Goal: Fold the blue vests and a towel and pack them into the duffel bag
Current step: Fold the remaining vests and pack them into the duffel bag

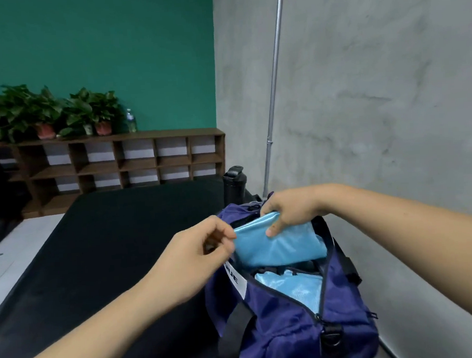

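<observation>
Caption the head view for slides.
Left hand and right hand hold a folded blue vest partway in the open duffel bag; another vest lies inside.

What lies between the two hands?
In the head view, a folded blue vest spans from the left hand to the right hand; both pinch it.

An office-like room: potted plants (pixel 48 114) stand on a wooden cubby shelf (pixel 119 164), a green wall (pixel 99 43) behind it, a concrete wall (pixel 375 89) right of it.
</observation>
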The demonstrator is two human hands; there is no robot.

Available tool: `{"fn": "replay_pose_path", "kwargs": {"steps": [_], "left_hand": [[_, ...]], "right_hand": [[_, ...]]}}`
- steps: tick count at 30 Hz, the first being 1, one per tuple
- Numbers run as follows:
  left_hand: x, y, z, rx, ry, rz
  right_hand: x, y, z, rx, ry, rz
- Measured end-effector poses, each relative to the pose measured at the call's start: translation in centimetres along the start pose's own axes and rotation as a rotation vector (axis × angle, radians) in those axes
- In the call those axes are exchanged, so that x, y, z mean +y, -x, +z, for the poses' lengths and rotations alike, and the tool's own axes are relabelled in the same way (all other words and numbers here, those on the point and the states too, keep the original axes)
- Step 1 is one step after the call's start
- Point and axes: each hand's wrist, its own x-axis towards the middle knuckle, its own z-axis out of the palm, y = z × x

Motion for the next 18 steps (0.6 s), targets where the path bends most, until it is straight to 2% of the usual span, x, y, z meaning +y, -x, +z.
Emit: {"fn": "replay_pose_path", "kwargs": {"steps": [2, 5, 7, 9, 11, 12, 14, 16, 18], "left_hand": [[1.3, -1.7, 2.4, -0.053, -0.133, 0.075], [1.3, -4.4, 5.6, -0.19, -0.361, 0.105], [0.5, -6.1, 7.3, -0.285, -0.48, 0.066], [-0.3, -7.1, 8.6, -0.371, -0.556, 0.024], [-1.3, -7.8, 9.7, -0.434, -0.618, 0.005], [-1.8, -8.1, 10.2, -0.454, -0.656, -0.002], [-2.4, -8.6, 11.0, -0.481, -0.75, 0.007], [-2.2, -9.1, 11.5, -0.526, -0.798, 0.018], [-1.6, -9.6, 12.0, -0.585, -0.821, 0.011]], "right_hand": [[0.0, -1.1, 1.0, 0.001, 0.04, -0.017], [0.4, -2.0, 2.0, 0.059, 0.232, -0.043], [1.1, -1.5, 1.7, 0.208, 0.235, -0.036], [2.5, -0.7, 1.2, 0.43, 0.23, -0.031], [4.3, 0.3, 1.2, 0.602, 0.33, 0.074], [5.2, 0.8, 1.4, 0.617, 0.338, 0.162], [6.6, 1.7, 1.9, 0.551, 0.206, 0.29], [7.6, 2.1, 2.5, 0.458, 0.079, 0.32], [7.9, 2.4, 2.7, 0.462, 0.056, 0.306]]}}
